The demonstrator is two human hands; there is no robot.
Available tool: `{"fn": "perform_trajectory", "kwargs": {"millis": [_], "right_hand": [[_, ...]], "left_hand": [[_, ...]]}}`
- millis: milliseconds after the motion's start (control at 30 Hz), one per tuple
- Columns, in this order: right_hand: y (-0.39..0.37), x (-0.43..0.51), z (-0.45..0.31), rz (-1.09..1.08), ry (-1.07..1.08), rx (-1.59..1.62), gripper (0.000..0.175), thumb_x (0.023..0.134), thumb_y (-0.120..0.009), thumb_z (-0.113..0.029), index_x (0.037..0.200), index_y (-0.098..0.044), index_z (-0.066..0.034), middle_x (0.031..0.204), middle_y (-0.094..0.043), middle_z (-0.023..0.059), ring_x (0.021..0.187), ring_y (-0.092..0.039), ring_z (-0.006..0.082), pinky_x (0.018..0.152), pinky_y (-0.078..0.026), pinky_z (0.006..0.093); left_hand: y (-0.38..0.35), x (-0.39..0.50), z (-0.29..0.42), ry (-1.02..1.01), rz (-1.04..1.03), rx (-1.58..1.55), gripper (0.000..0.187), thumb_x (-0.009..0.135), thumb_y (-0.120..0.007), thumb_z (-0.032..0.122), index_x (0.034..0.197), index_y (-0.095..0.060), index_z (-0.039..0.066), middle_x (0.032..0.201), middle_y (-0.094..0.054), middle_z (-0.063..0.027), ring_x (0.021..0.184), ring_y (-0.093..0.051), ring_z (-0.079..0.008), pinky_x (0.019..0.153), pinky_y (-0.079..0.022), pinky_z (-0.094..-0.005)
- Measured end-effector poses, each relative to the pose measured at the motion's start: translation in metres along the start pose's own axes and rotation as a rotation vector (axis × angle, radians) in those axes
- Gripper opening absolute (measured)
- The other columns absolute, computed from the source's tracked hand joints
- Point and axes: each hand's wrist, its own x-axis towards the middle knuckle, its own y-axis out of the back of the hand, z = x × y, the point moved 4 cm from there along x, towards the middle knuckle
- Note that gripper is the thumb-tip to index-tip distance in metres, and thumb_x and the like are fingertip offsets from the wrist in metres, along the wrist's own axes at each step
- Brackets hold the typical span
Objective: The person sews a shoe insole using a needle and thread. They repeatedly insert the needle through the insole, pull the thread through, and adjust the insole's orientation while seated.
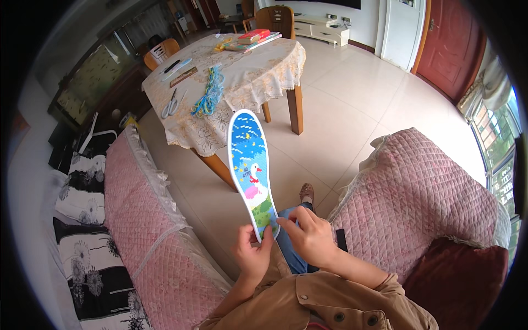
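A shoe insole (pixel 248 165) with a cross-stitch pattern of a white goose, blue sky and green ground stands upright before me, its toe end pointing away. My left hand (pixel 254 251) pinches its heel end between thumb and fingers. At the heel's right edge, my right hand (pixel 309 235) has its thumb and forefinger together; whether a needle or thread is between them is too small to tell. Beyond, on the table, lie a bundle of blue and yellow embroidery thread (pixel 210 93) and scissors (pixel 170 107).
A table with a lace-edged cloth (pixel 247 74) carries a ruler (pixel 183 77), a black pen (pixel 172 66) and books (pixel 258 39). Pink quilted sofa covers lie at left (pixel 152 214) and right (pixel 416 185), with a dark red cushion (pixel 458 284) at lower right.
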Motion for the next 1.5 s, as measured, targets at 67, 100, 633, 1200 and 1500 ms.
{"fn": "perform_trajectory", "kwargs": {"millis": [67,100,633,1200,1500], "right_hand": [[-0.002,0.003,0.000,0.014,-0.092,0.090,0.024,0.063,-0.063,0.002,0.085,-0.056,-0.0056,0.069,-0.049,0.0032,0.054,-0.050,0.0153,0.044,-0.042,0.0252],[-0.002,0.006,-0.002,0.003,-0.165,0.161,0.023,0.065,-0.064,0.002,0.084,-0.053,-0.0051,0.068,-0.049,0.0034,0.053,-0.050,0.0143,0.045,-0.042,0.0245],[-0.058,-0.038,0.037,-0.443,-0.996,2.022,0.019,0.086,-0.055,-0.018,0.099,-0.057,-0.0044,0.080,-0.057,-0.0002,0.064,-0.048,0.0064,0.058,-0.039,0.0191],[0.031,-0.128,0.210,0.779,-1.077,2.056,0.007,0.087,-0.041,-0.004,0.091,-0.045,-0.0014,0.064,-0.041,-0.0007,0.054,-0.041,0.0076,0.051,-0.039,0.0187],[0.117,-0.170,0.256,1.154,-0.833,1.105,0.013,0.090,-0.045,-0.016,0.088,-0.051,-0.0041,0.061,-0.037,-0.0033,0.054,-0.035,0.0052,0.045,-0.030,0.0182]], "left_hand": [[0.000,-0.002,-0.001,-0.113,-0.023,0.138,0.019,0.075,-0.068,0.005,0.083,-0.051,0.001,0.070,-0.061,-0.0070,0.061,-0.059,-0.0092,0.054,-0.046,-0.0220],[0.001,-0.002,-0.001,-0.170,-0.031,0.207,0.019,0.074,-0.068,0.006,0.083,-0.052,0.001,0.069,-0.060,-0.0071,0.060,-0.059,-0.0098,0.054,-0.046,-0.0223],[-0.011,-0.003,-0.016,0.184,-0.184,-0.630,0.020,0.082,-0.061,0.007,0.094,-0.049,-0.002,0.087,-0.059,-0.0086,0.078,-0.056,-0.0094,0.071,-0.046,-0.0223],[0.087,0.049,-0.193,0.747,0.201,-1.332,0.012,0.086,-0.054,0.023,0.091,-0.057,0.012,0.081,-0.057,0.0005,0.070,-0.054,-0.0098,0.054,-0.047,-0.0184],[0.126,0.042,-0.252,0.840,0.266,-1.514,0.012,0.088,-0.049,0.017,0.094,-0.056,0.009,0.081,-0.057,-0.0005,0.068,-0.055,-0.0102,0.048,-0.046,-0.0175]]}}
